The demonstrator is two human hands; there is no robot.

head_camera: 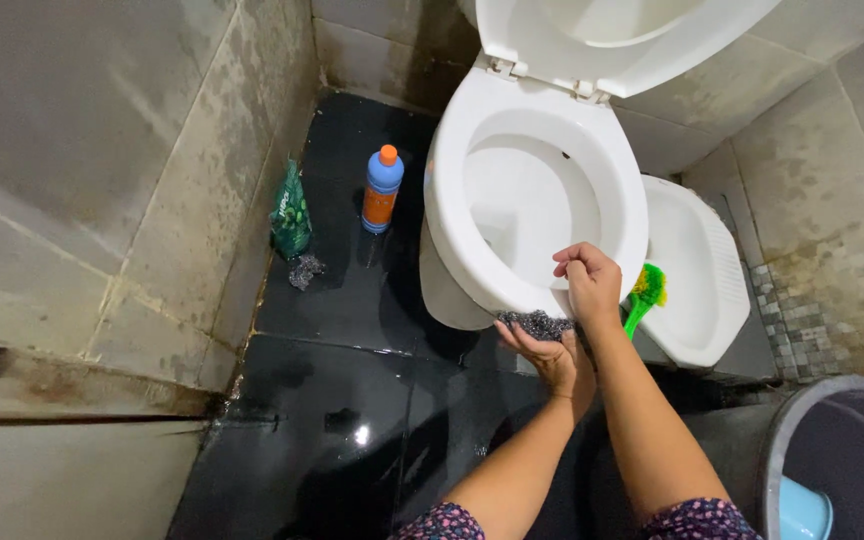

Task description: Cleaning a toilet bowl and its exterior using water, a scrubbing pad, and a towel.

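A white toilet bowl (452,230) stands in a tiled corner with its lid (642,50) raised. My left hand (555,357) is palm up just under the bowl's front rim and holds a grey steel-wool scrubber (537,324). My right hand (589,283) rests on the front rim right above it, fingers curled closed. Whether it pinches anything is not visible.
On the black floor to the left stand a blue-and-orange bottle (383,190), a green pouch (291,212) and a second grey scrubber clump (304,270). A green brush (645,290) lies by a white squat pan (702,270). A grey bucket (782,440) sits at lower right.
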